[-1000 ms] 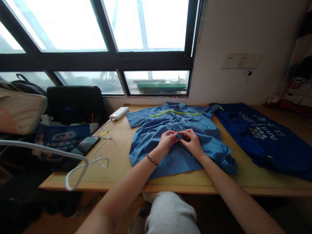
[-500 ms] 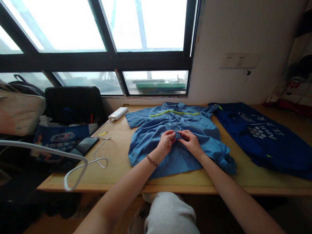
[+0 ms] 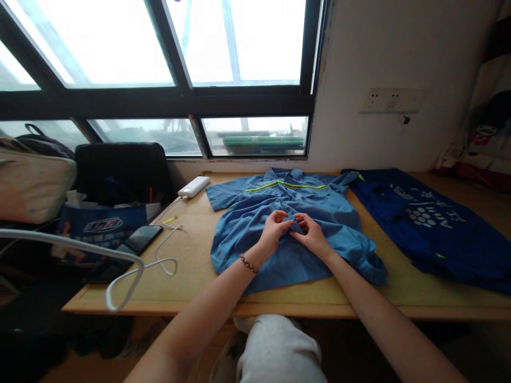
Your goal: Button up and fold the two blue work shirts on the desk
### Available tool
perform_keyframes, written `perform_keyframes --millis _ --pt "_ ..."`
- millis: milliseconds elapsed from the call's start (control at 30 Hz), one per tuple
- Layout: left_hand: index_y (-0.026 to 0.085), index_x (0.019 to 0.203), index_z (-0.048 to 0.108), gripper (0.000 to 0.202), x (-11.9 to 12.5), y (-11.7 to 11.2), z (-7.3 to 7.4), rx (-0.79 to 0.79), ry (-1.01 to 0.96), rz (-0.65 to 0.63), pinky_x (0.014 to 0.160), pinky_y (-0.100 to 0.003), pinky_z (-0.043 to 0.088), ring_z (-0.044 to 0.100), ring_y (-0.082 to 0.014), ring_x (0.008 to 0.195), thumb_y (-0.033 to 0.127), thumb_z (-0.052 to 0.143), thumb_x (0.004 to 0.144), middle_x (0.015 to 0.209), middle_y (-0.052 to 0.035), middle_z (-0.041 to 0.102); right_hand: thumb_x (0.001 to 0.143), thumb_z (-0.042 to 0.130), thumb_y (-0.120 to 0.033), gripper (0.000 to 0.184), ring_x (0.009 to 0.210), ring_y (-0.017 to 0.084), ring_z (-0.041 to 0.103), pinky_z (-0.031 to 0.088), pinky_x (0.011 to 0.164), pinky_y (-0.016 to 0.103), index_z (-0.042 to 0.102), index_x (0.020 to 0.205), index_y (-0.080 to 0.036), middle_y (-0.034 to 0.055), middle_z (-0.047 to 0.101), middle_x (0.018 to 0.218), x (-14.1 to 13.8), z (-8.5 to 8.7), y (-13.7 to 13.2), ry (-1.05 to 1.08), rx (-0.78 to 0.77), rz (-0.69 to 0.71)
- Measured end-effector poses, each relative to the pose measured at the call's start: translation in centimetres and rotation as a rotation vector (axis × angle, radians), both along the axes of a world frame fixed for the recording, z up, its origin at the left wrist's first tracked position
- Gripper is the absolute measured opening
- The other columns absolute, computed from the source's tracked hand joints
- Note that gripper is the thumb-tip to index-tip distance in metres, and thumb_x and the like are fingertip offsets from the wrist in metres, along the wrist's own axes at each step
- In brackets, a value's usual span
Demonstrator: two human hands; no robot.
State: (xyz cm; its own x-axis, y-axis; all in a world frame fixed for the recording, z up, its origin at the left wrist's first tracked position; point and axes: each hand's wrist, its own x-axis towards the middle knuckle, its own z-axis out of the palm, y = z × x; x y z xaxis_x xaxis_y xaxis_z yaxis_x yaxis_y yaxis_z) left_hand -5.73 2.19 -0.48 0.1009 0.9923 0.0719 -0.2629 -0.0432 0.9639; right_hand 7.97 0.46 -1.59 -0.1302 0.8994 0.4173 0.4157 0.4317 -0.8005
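Observation:
A light blue work shirt [image 3: 255, 213] with a yellow-green stripe lies spread on the wooden table [image 3: 191, 266], collar toward the window. My left hand [image 3: 273, 230], with a bead bracelet at the wrist, pinches the cloth along the shirt's middle front. My right hand [image 3: 311, 234] pinches the same fold right beside it, fingertips nearly touching the left hand's. Both hands are closed on the fabric. What sits between the fingertips is too small to make out.
A dark blue printed garment [image 3: 431, 223] lies on the table's right side. At the left are a white power bank [image 3: 194, 186], a looped white cable [image 3: 165, 250], a phone [image 3: 139, 238], a white hanger [image 3: 80, 250] and bags [image 3: 104, 213] beside a black chair.
Both hands stay on the shirt's front. The fingers have shifted slightly, working the same small fold of cloth.

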Motion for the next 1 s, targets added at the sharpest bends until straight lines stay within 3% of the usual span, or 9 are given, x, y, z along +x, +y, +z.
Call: perform_keyframes --millis 167,267,400,500,567,667,833,900,1000 --pt "0.016 0.084 0.050 0.034 0.2 -0.3 -0.2 0.261 0.545 0.081 0.059 -0.023 0.040 0.049 -0.0106 0.062 0.029 0.067 0.059 0.067 0.0024 0.049 0.065 0.050 -0.009 0.043 0.079 0.017 0.058 0.043 0.072 0.028 0.046 0.106 -0.019 0.0044 0.061 0.090 0.2 0.8 -0.7 -0.390 -0.025 -0.188" --pt "0.017 0.101 0.047 0.048 0.2 -2.0 0.9 0.449 0.963 0.156 0.073 -0.031 0.041 0.051 -0.0178 0.080 0.031 0.067 0.060 0.087 -0.0045 0.054 0.069 0.047 -0.011 0.031 0.082 0.020 0.058 0.043 0.072 0.029 0.052 0.099 -0.018 0.0061 0.062 0.088 0.9 2.3 -2.1 -0.538 -0.023 -0.281" --pt "0.017 0.124 0.033 0.070 -1.3 -6.2 2.9 0.598 1.437 0.294 0.088 -0.045 0.030 0.039 -0.0293 0.108 0.029 0.064 0.062 0.117 -0.0136 0.044 0.072 0.043 -0.010 0.026 0.086 0.019 0.056 0.042 0.077 0.030 0.056 0.094 -0.019 0.0048 0.061 0.090 2.4 4.6 -7.4 -0.512 0.172 -0.263" --pt "0.019 0.130 0.025 0.076 -4.1 -9.8 3.0 0.599 1.634 0.289 0.093 -0.050 0.023 0.033 -0.0324 0.115 0.025 0.061 0.063 0.127 -0.0135 0.038 0.074 0.043 -0.009 0.030 0.090 0.018 0.054 0.041 0.083 0.031 0.054 0.100 -0.019 0.0047 0.060 0.095 3.7 4.9 -12.9 -0.480 0.372 -0.174" --pt "0.020 0.129 0.028 0.066 -6.7 -11.8 2.3 0.582 1.702 0.274 0.093 -0.048 0.025 0.036 -0.0304 0.114 0.021 0.053 0.069 0.125 -0.0117 0.041 0.075 0.043 -0.008 0.036 0.092 0.019 0.052 0.039 0.085 0.033 0.052 0.107 -0.020 0.0040 0.060 0.100 5.0 4.3 -15.9 -0.561 0.437 -0.124" --pt "0.016 0.120 0.042 0.044 -11.1 -13.9 0.6 0.536 1.726 0.278 0.091 -0.041 0.031 0.049 -0.0235 0.098 0.016 0.041 0.076 0.106 -0.0103 0.056 0.071 0.045 -0.007 0.048 0.102 0.023 0.047 0.035 0.090 0.040 0.049 0.115 -0.025 0.0015 0.056 0.112 7.8 2.7 -18.4 -0.766 0.413 -0.144" --pt "0.015 0.109 0.050 0.036 -15.6 -16.0 -0.5 0.495 1.720 0.424 0.090 -0.035 0.035 0.047 -0.0223 0.103 0.016 0.044 0.073 0.110 -0.0103 0.052 0.072 0.048 -0.016 0.050 0.116 0.033 0.034 0.024 0.095 0.053 0.045 0.121 -0.026 0.0036 0.044 0.127 13.6 0.1 -18.4 -0.870 0.368 -0.521" --pt "0.017 0.108 0.050 0.037 -16.0 -16.6 -0.2 0.429 1.711 0.511 0.087 -0.035 0.037 0.048 -0.0234 0.101 0.016 0.045 0.072 0.107 -0.0105 0.053 0.075 0.046 -0.023 0.051 0.115 0.032 0.037 0.030 0.093 0.049 0.040 0.125 -0.023 0.0061 0.043 0.128 14.9 -0.4 -17.6 -0.794 0.332 -0.613" --pt "0.020 0.099 0.054 0.028 -16.1 -16.9 0.6 0.263 1.550 0.554 0.073 -0.031 0.042 0.055 -0.0214 0.083 0.021 0.044 0.073 0.092 -0.0073 0.058 0.077 0.043 -0.033 0.057 0.094 0.027 0.055 0.046 0.072 0.037 0.032 0.130 -0.018 0.0105 0.053 0.115 15.1 0.0 -16.1 -0.646 0.160 -0.666"
